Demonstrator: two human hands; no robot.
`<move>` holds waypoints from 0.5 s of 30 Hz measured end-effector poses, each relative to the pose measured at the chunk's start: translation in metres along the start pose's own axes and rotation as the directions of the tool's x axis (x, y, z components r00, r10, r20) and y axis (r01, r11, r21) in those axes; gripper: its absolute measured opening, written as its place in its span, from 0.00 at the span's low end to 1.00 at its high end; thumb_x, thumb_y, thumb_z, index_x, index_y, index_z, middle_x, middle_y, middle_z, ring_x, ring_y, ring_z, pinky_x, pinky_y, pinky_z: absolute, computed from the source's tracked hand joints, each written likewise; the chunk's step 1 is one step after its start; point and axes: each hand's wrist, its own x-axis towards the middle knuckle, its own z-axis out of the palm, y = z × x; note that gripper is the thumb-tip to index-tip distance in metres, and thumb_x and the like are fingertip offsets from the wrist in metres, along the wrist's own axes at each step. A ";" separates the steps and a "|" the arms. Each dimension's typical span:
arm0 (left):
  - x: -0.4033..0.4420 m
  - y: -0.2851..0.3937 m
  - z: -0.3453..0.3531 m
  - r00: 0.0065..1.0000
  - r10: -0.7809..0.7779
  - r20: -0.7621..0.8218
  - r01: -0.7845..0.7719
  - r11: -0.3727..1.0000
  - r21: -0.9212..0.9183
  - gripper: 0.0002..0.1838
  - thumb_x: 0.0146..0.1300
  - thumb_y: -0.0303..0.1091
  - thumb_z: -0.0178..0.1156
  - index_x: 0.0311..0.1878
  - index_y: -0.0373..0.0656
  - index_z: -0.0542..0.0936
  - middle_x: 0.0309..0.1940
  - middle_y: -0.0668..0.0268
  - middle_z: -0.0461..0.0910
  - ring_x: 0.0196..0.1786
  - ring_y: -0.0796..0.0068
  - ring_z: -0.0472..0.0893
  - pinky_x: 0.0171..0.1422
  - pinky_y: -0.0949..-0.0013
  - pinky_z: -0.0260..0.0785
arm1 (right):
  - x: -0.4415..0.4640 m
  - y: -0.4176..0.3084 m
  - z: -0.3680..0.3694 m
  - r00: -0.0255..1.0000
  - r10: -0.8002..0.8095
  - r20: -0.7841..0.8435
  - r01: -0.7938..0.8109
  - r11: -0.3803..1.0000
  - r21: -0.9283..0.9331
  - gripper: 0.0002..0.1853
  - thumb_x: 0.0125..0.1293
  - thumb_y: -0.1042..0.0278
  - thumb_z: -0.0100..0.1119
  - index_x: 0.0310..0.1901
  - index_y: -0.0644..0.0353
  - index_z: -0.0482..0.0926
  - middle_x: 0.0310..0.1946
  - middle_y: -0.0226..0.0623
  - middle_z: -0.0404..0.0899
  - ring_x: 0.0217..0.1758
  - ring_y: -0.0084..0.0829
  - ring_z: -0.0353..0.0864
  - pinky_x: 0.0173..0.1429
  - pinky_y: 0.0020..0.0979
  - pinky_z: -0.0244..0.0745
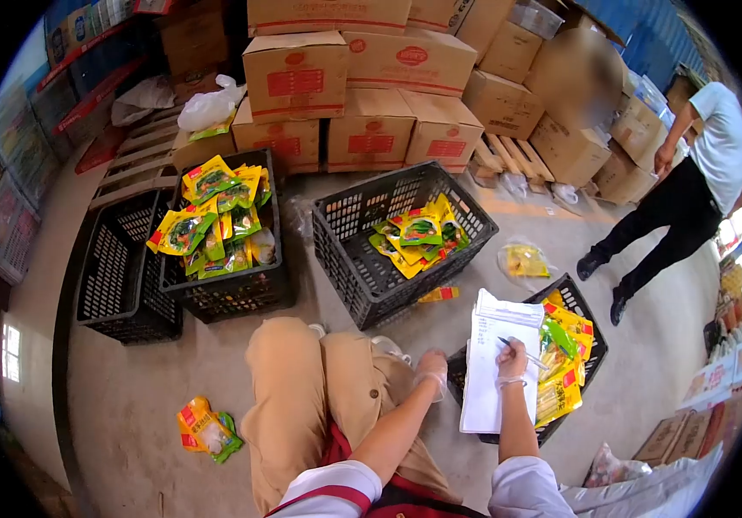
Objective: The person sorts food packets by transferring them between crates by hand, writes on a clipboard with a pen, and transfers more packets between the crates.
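My right hand [513,361] is closed around a pen [527,355], its tip end over a white paper pad [485,393]. A few short handwritten lines show near the top of the page. The pad lies over the left side of a black plastic crate [597,350] holding yellow food packets [558,400] and a green one. My left hand [431,369], in a clear plastic glove, is beside my knee, left of the pad. Its fingers are too indistinct to read.
Ahead stand a crate partly filled with packets [325,226], a heaped crate [274,281] and another black crate [95,285]. Loose packets [209,429] lie on the floor. Cardboard boxes [295,78] are stacked behind. A person [682,181] stands at right.
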 end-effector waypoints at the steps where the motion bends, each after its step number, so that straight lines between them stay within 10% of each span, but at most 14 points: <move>1: 0.001 -0.002 -0.001 1.000 0.004 0.011 -0.004 1.000 0.005 0.13 0.55 0.35 0.47 0.35 0.47 0.81 0.39 0.53 0.79 0.46 0.55 0.77 0.52 0.59 0.68 | 0.001 0.003 0.000 1.000 -0.008 -0.010 0.008 1.000 0.002 0.07 0.57 0.63 0.52 0.31 0.57 0.73 0.15 0.27 0.65 0.14 0.20 0.61 0.17 0.22 0.59; 4: 0.003 -0.011 0.006 0.997 -0.064 -0.041 0.051 0.961 -0.273 0.14 0.55 0.27 0.48 0.43 0.45 0.80 0.34 0.60 0.80 0.37 0.68 0.77 0.41 0.68 0.68 | 0.006 0.007 -0.009 0.999 -0.031 -0.009 0.031 0.999 -0.014 0.07 0.57 0.63 0.53 0.31 0.56 0.73 0.15 0.28 0.66 0.13 0.19 0.61 0.16 0.21 0.59; 7: -0.009 0.005 -0.005 0.997 0.016 -0.080 -0.030 0.984 -0.175 0.19 0.55 0.32 0.49 0.50 0.42 0.77 0.39 0.59 0.80 0.38 0.71 0.76 0.43 0.69 0.67 | 0.002 0.004 -0.006 0.999 -0.047 -0.002 0.047 0.998 -0.052 0.08 0.57 0.62 0.52 0.29 0.57 0.73 0.15 0.28 0.66 0.15 0.20 0.63 0.17 0.21 0.61; 10: -0.008 0.005 -0.005 0.997 0.052 -0.062 -0.071 0.937 -0.341 0.16 0.52 0.29 0.54 0.45 0.36 0.79 0.17 0.71 0.72 0.18 0.80 0.68 0.20 0.72 0.59 | -0.009 -0.002 0.003 0.995 -0.102 -0.006 0.101 0.991 -0.085 0.07 0.57 0.63 0.53 0.28 0.57 0.72 0.16 0.28 0.66 0.15 0.20 0.63 0.18 0.22 0.60; 15: -0.035 0.039 -0.020 0.994 -0.074 0.077 0.103 0.859 -0.501 0.09 0.53 0.24 0.48 0.34 0.33 0.76 0.12 0.66 0.67 0.12 0.77 0.66 0.13 0.73 0.55 | -0.006 -0.006 0.005 1.000 -0.016 0.000 0.016 1.000 -0.018 0.06 0.56 0.64 0.53 0.28 0.57 0.71 0.15 0.28 0.66 0.14 0.21 0.63 0.18 0.22 0.59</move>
